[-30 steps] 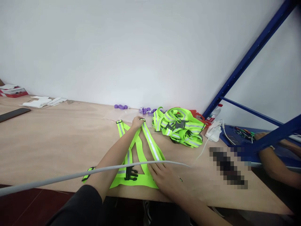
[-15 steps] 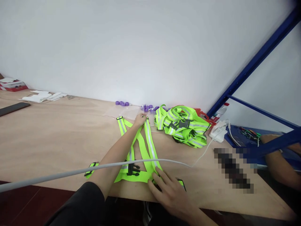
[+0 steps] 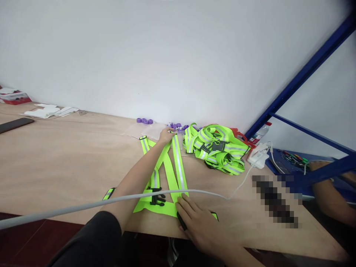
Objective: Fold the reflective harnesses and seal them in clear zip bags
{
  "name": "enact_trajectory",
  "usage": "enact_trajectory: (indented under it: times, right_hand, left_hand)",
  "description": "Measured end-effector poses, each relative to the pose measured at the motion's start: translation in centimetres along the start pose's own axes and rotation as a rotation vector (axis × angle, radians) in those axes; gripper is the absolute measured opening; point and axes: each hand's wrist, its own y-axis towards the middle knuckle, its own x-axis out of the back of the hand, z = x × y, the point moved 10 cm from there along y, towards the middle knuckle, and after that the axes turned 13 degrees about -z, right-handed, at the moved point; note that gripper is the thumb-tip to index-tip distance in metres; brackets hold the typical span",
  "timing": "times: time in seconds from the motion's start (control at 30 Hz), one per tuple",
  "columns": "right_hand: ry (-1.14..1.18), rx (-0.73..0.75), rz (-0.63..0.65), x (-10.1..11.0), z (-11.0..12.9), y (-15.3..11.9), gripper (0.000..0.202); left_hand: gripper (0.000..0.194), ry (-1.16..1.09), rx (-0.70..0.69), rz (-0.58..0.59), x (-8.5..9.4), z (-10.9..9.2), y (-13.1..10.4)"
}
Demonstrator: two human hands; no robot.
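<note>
A neon-yellow reflective vest made of straps with silver stripes lies spread on the table. My left hand reaches to its far end, its fingers closed on the top of a shoulder strap beside a black slider. At the near right corner my right hand is closed over the vest's band, with the fingers together and the thumb hidden. Part of a black buckle shows under these fingers. An unfastened black prong buckle rests on the vest between my arms. A grey cable crosses in front of my left forearm.
A heap of similar vests lies to the right, with purple rolls along the wall. A white charger and a bottle stand by the blue frame. Another person's arm is at far right.
My left hand has moved slightly away from me, drawing the strap straighter. My right hand's fingers have come together over the near corner, and the thumb has gone out of sight.
</note>
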Motion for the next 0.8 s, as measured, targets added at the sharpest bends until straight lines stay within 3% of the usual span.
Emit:
enact_trajectory:
  times: [0.23,0.4,0.5,0.6,0.7,0.8]
  right_hand:
    - [-0.049,0.028,-0.106,-0.3,0.2,0.2,0.054]
    - [0.165,-0.128,0.064,-0.8,-0.7,-0.5,0.079]
    - [0.286,-0.199,0.126,-0.4,-1.1,-1.0,0.088]
    - [0.365,-0.212,0.161,0.5,-1.5,-0.9,0.082]
    - [0.419,-0.226,0.202,1.2,-1.8,-0.3,0.073]
    - [0.413,-0.233,0.176,2.0,-2.3,0.7,0.065]
  left_hand:
    - [0.034,0.280,-0.126,-0.024,0.4,-0.7,-1.0]
    - [0.036,0.471,-0.229,-0.032,1.0,-1.3,-2.3]
    - [0.037,0.538,-0.296,-0.048,3.1,-2.2,-2.1]
    - [0.037,0.611,-0.341,-0.064,6.5,-1.7,-2.1]
    - [0.035,0.689,-0.351,-0.050,9.7,0.5,-3.1]
    - [0.038,0.728,-0.340,-0.004,11.0,3.2,-4.5]
